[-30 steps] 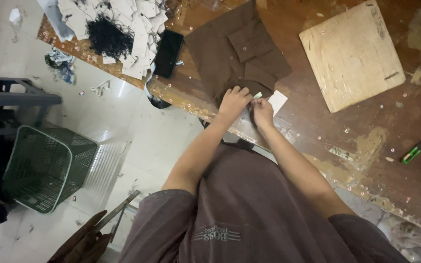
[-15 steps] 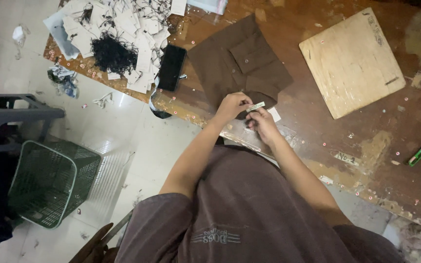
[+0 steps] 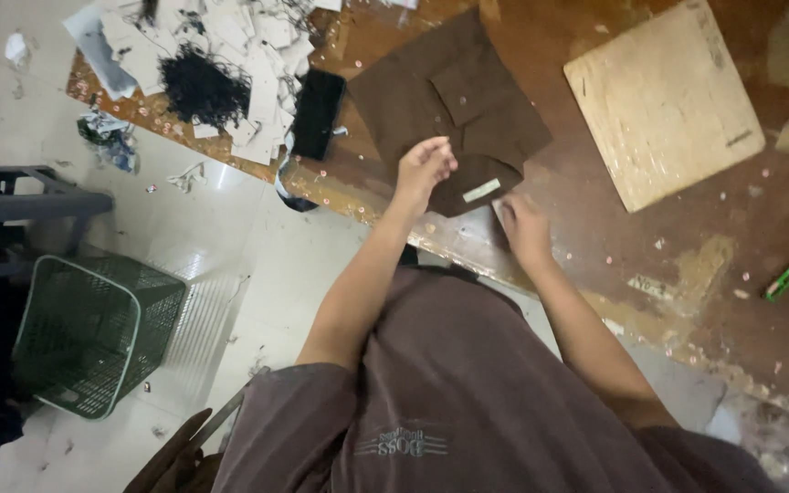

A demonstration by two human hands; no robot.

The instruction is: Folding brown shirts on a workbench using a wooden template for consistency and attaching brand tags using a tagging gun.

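The fingers of the left hand are bunched together at the tips above the folded dark brown cloth garment piece, though whether they pinch anything cannot be told; the fingers of the right hand curl downward against the worn brown wooden bench, just beside the garment's near corner, and what lies beneath them is hidden. The garment lies flat close to the near edge of the bench, with a small pale rectangular label on its near corner, between the two hands. The step in hand appears to be the handling of this label at the garment's corner; the next move would call for a fine grip and steady placement so that the cloth stays flat. A pale square wooden board rests toward the far right of the bench, well apart from the hands. A black rectangular phone lies just left of the garment, and beyond it a heap of white paper scraps with a tuft of black threads occupies the left end. A small green object lies near the right edge. On the pale tiled floor stands a green mesh basket.
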